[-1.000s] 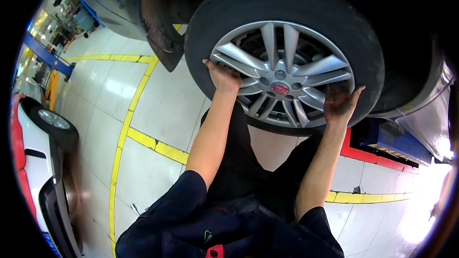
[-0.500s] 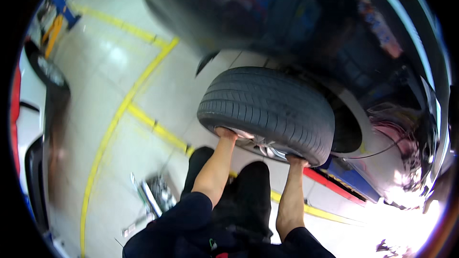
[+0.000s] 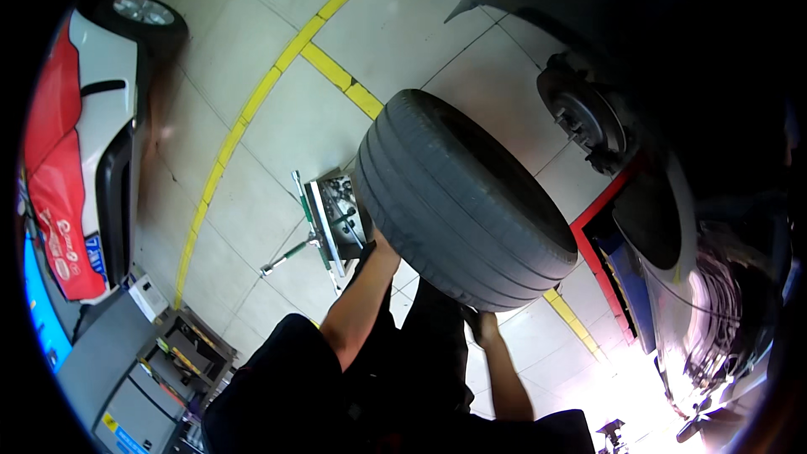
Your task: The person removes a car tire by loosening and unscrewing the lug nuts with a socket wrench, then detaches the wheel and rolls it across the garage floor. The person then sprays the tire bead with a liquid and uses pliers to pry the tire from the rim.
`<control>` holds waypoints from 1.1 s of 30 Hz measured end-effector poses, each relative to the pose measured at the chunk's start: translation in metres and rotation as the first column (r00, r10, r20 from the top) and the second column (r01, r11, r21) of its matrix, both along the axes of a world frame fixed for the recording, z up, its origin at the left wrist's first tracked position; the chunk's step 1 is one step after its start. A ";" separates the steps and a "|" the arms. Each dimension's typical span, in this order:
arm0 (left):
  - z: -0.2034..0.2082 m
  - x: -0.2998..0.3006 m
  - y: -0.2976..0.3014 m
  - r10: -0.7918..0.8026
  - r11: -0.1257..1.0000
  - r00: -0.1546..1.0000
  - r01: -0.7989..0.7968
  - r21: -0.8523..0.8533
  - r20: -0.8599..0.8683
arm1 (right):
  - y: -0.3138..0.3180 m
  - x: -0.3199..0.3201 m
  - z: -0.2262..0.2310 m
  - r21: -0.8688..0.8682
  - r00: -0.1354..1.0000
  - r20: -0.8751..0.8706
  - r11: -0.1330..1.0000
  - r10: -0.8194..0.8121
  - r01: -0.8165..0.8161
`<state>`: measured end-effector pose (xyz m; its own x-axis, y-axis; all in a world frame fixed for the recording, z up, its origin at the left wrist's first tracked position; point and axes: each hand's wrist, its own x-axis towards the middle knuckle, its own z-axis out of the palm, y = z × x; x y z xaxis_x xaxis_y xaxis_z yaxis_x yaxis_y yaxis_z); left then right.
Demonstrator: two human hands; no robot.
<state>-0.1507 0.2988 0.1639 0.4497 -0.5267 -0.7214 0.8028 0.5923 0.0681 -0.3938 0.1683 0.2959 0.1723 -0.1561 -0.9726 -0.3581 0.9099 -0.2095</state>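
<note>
A car wheel with a worn black tyre [image 3: 458, 210] is held up in front of me, tilted, clear of the dark car on the right. My left hand [image 3: 383, 245] grips its near left side; the fingers are hidden behind the tyre. At the lower rim my right hand [image 3: 483, 325] holds the wheel, its fingers partly covered. The rim's face cannot be seen from here. Beyond the wheel, the bare hub with its brake disc [image 3: 582, 113] and protruding studs shows under the car.
On the floor left of the wheel stand a metal tray of small parts [image 3: 343, 210] and a four-way lug wrench [image 3: 313, 238]. A white car with a red cover [image 3: 59, 160] is at the far left, a tool cart [image 3: 181, 361] lower left. A red-edged lift [image 3: 601, 277] sits right.
The wheel has come away from the car toward me and turned, with both hands still on it. The brake disc is now exposed. My view has swung, bringing the tool cart into sight.
</note>
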 end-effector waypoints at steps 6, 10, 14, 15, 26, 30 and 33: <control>0.148 -0.030 0.011 -0.299 0.697 0.940 0.334 0.635 -0.167 | -0.100 0.004 0.095 -0.363 0.482 -0.629 0.317 0.611 -0.876; 0.192 0.032 -0.009 -0.615 0.434 0.760 0.548 0.715 -0.209 | -0.142 0.088 0.096 -0.630 0.415 -0.648 -0.143 0.638 -0.763; 0.125 0.075 -0.008 -0.631 0.169 0.752 0.374 0.912 -0.191 | -0.122 0.162 0.093 -0.462 0.279 -0.763 -0.191 0.582 -0.866; 0.123 0.077 -0.001 -0.588 0.163 0.789 0.332 0.929 -0.178 | -0.114 0.168 0.084 -0.472 0.280 -0.767 -0.211 0.578 -0.856; 0.177 0.272 -0.015 -0.500 0.565 0.825 0.080 0.821 0.263 | -0.105 0.408 0.111 -0.643 0.403 -0.711 -0.299 0.577 -0.706; 0.190 0.218 -0.019 -0.584 0.517 0.695 -0.079 0.852 0.419 | -0.145 0.409 0.081 -0.888 0.597 -0.297 0.014 0.745 -0.460; 0.188 0.176 -0.019 -0.686 0.479 0.607 -0.037 0.877 0.400 | -0.170 0.359 0.039 -0.741 0.677 -0.317 0.272 0.664 -0.614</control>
<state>0.0257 0.2793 0.3524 0.8649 -0.1659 -0.4737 0.4118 -0.3049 0.8588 -0.0346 -0.0016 0.3344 0.6069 -0.6057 -0.5145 -0.7161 -0.1361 -0.6846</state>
